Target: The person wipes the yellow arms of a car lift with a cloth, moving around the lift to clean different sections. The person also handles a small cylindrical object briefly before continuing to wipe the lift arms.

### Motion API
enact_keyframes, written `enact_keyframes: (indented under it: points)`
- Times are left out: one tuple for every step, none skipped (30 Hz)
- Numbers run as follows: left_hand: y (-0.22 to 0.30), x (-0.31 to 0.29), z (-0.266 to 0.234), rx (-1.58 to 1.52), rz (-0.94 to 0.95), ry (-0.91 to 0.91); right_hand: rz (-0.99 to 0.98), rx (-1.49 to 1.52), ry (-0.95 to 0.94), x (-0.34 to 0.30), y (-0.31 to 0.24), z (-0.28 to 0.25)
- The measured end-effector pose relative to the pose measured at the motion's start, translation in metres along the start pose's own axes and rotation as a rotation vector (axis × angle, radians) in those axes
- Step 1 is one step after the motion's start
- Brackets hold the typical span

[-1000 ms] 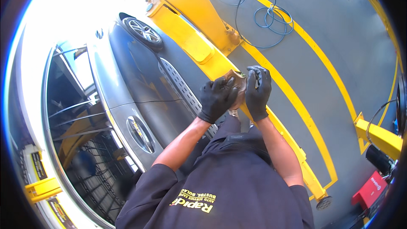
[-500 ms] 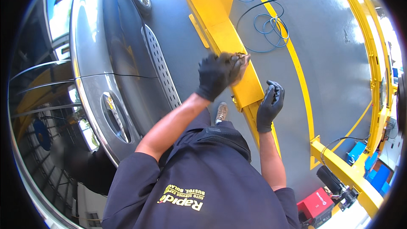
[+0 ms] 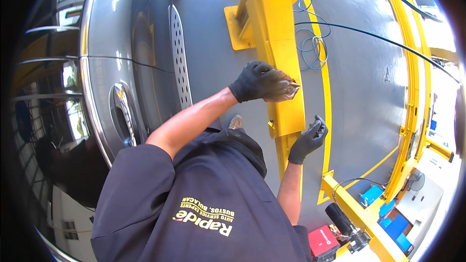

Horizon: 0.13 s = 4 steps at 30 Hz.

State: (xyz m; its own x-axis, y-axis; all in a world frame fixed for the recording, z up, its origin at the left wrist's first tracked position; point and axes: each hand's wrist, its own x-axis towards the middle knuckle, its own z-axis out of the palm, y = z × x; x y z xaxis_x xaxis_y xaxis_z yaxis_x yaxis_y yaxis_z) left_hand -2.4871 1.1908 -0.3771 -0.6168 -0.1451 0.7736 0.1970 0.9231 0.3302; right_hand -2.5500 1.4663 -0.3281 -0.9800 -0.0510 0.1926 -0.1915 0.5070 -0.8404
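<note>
My left hand (image 3: 257, 81), in a black glove, is closed around a crumpled, stained brown rag (image 3: 282, 90). The rag lies against the upper face of the yellow lift arm (image 3: 290, 111), a long steel beam. Off to the right of that beam hangs my right hand (image 3: 309, 140), also gloved in black. Its fingers are loosely bent and slightly apart, and I see nothing in them. Parts of the rag are hidden beneath the left glove.
A dark grey car (image 3: 145, 68) with a perforated side step (image 3: 179, 58) stands at left. A blue hose (image 3: 313, 51) lies coiled on the floor; a dark cable (image 3: 364, 30) crosses above. At lower right are a yellow beam (image 3: 349, 204) and a red box (image 3: 323, 241).
The view has shifted, so the beam and car sit differently in it. My left hand and the rag have moved along the beam toward me. The right hand remains beside the beam.
</note>
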Motion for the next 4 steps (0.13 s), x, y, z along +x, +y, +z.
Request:
enact_keyframes:
  points:
    - [-0.002, 0.007, -0.008, 0.008, 0.110, -0.023, 0.018, -0.009, -0.001, -0.001, -0.001, 0.001]
    - [-0.001, 0.001, -0.009, 0.011, 0.100, -0.053, 0.005, -0.058, 0.004, -0.004, 0.000, 0.001]
    - [0.004, -0.008, -0.009, 0.014, 0.089, -0.083, -0.009, -0.106, 0.009, -0.007, 0.002, 0.000]
    - [-0.003, -0.003, -0.008, 0.016, 0.097, -0.071, -0.031, -0.144, 0.034, -0.003, 0.002, 0.002]
